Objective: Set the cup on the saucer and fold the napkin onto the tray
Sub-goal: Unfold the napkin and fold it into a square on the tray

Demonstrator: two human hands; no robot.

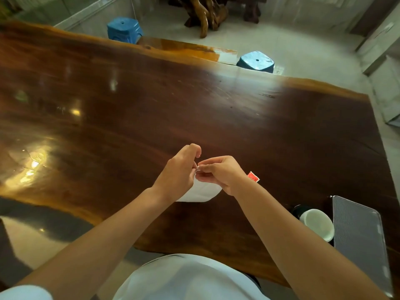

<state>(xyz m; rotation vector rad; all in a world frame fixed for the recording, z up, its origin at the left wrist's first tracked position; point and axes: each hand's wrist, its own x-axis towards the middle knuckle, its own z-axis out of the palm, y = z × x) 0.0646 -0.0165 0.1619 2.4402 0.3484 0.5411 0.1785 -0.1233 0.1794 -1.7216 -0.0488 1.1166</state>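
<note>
Thin white paper napkin [200,191] held above dark glossy wooden tabletop [129,109], lower edge curved, sagging below hands. Left hand [178,174] and right hand [220,172] meet at napkin's top edge, fingers [206,168] of both pinched together on it. White round cup [318,224] on dark saucer [297,210], touching grey mesh-textured tray [359,239] at right tabletop edge. Small red packet [253,176] just beside right wrist. Wide bare tabletop ahead and left; two blue stools [124,29] beyond far edge.
</note>
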